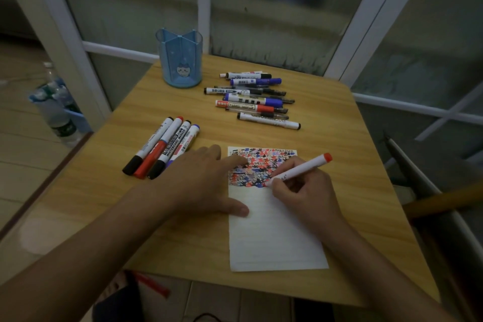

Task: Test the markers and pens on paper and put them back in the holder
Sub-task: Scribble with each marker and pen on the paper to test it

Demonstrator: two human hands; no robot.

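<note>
- Head view: right hand [300, 191] pinches the red-ended marker [300, 169], tip on the paper [274, 230], long axis rising to the right.
- Left hand [206, 178] lies spread, pressing the paper's left edge.
- Holder [179, 57] stands far-left, nearer the left hand; judged the next reach.

This looks like a room in a home, in a dim corner by big windows. A small wooden table [183, 230] stands with its far edge close to frosted glass panes [274, 21] set in white frames [366, 15]. The floor [23, 165] is made of pale, shiny tiles. On the floor by the table's left edge stand plastic water bottles [56, 110]. At the far left corner of the table sits a blue holder [179, 60] with a little cartoon cat on it.
</note>
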